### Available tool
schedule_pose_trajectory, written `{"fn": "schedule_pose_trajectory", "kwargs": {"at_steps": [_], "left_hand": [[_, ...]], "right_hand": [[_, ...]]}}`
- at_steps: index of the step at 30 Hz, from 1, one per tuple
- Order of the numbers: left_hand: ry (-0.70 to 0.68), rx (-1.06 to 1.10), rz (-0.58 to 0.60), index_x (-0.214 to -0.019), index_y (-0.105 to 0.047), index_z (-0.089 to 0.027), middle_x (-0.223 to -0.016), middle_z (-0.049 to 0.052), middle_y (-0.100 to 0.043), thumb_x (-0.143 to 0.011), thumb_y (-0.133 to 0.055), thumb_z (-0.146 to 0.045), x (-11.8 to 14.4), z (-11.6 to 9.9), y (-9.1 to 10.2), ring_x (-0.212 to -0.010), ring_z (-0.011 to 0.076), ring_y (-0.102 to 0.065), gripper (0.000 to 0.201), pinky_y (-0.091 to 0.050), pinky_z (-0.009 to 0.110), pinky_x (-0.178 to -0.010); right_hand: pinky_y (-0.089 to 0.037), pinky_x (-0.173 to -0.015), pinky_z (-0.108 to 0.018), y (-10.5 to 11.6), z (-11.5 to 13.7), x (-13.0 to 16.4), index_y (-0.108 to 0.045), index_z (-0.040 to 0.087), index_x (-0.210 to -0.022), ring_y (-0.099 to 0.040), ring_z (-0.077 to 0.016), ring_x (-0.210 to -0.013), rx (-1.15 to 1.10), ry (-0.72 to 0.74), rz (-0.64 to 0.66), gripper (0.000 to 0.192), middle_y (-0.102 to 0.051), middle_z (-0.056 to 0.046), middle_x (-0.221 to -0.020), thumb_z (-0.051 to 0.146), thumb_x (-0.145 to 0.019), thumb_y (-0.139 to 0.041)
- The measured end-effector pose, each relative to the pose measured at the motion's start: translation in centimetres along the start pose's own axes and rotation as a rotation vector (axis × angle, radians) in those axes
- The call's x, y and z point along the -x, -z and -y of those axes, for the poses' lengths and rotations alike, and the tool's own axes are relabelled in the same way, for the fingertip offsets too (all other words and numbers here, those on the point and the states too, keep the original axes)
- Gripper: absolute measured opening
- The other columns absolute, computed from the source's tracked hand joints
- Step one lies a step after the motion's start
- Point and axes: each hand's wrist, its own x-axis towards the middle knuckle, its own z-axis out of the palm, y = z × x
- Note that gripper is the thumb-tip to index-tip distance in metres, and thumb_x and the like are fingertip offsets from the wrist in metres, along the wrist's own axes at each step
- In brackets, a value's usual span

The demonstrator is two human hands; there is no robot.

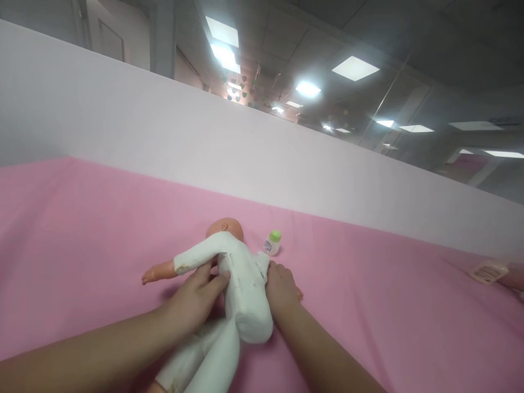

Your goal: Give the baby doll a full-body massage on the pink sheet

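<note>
Left forearm in from bottom-left corner, angled up-right, low over pink cloth (82,229). Left hand (196,300) palm down, fingers (215,281) stretched fwd and pressed against doll's left flank, under its outstretched arm; not wrapped round, more a flat brace, thumb hidden. Baby doll (241,289) mid-frame in white romper, lying on the cloth w/ head (227,226) away from camera, face not visible, torso lifted or rolled a bit, exact tilt hard to tell. One doll arm sticking out left, bare doll hand (149,275) at end of sleeve. Doll legs trailing toward bottom edge, partly cut off, partly behind left wrist. Right hand (280,284) on doll's other flank, fingers curled in against the romper, touching; real grip or just pressing, can't tell, fingertips hidden by fabric. Right forearm running to bottom-right. Small white bottle (272,243) w/ green cap upright just beside doll's shoulder, beyond right hand, not touched. White partition wall (204,136) behind cloth. Far right edge: flat packet w/ label (489,271), well apart from hands, partly cut off.
</note>
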Motion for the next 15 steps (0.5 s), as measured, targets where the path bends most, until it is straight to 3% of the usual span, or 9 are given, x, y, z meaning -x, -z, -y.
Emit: {"fn": "schedule_pose_trajectory", "kwargs": {"at_steps": [3, 8, 12, 15], "left_hand": [[-0.062, -0.102, 0.017, -0.159, -0.027, -0.025, -0.143, 0.015, -0.06, -0.096, -0.048, -0.059, 1.9, -1.4, -0.5, -0.131, 0.0354, -0.058, 0.074, -0.051, 0.052, -0.103], [-0.232, -0.297, -0.031, -0.161, -0.024, -0.024, -0.152, 0.018, -0.049, -0.084, -0.066, -0.056, 3.9, -1.6, -1.2, -0.136, 0.0424, -0.05, 0.093, -0.049, 0.059, -0.103], [-0.271, -0.46, -0.039, -0.16, -0.027, -0.034, -0.164, 0.013, -0.033, -0.069, -0.082, -0.043, 3.5, -0.6, -1.3, -0.145, 0.0459, -0.037, 0.107, -0.046, 0.061, -0.106], [-0.259, -0.52, -0.049, -0.161, -0.026, -0.033, -0.165, 0.012, -0.03, -0.073, -0.078, -0.043, 1.7, 0.4, -0.4, -0.15, 0.044, -0.027, 0.102, -0.042, 0.06, -0.11]], "right_hand": [[-0.041, -0.077, -0.033, -0.1, -0.2, -0.4, -0.068, 0.017, -0.102, -0.063, -0.0294, -0.099, 0.018, 0.003, -0.008, 0.023, -0.069, -0.015, -0.103, 0.012, -0.081, -0.059], [-0.04, -0.076, -0.033, -0.6, -0.4, -0.4, -0.068, 0.019, -0.101, -0.062, -0.0283, -0.095, 0.008, 0.023, -0.065, 0.027, -0.07, -0.013, -0.099, 0.01, -0.077, -0.06], [-0.041, -0.076, -0.035, -1.1, -0.4, -0.5, -0.069, 0.018, -0.098, -0.062, -0.0295, -0.094, 0.001, 0.034, -0.068, 0.025, -0.07, -0.014, -0.099, 0.008, -0.078, -0.058], [-0.043, -0.082, -0.039, -1.6, -0.7, -0.6, -0.07, 0.019, -0.1, -0.062, -0.0313, -0.098, -0.016, 0.141, -0.103, 0.026, -0.07, -0.015, -0.104, 0.009, -0.081, -0.055]]}}
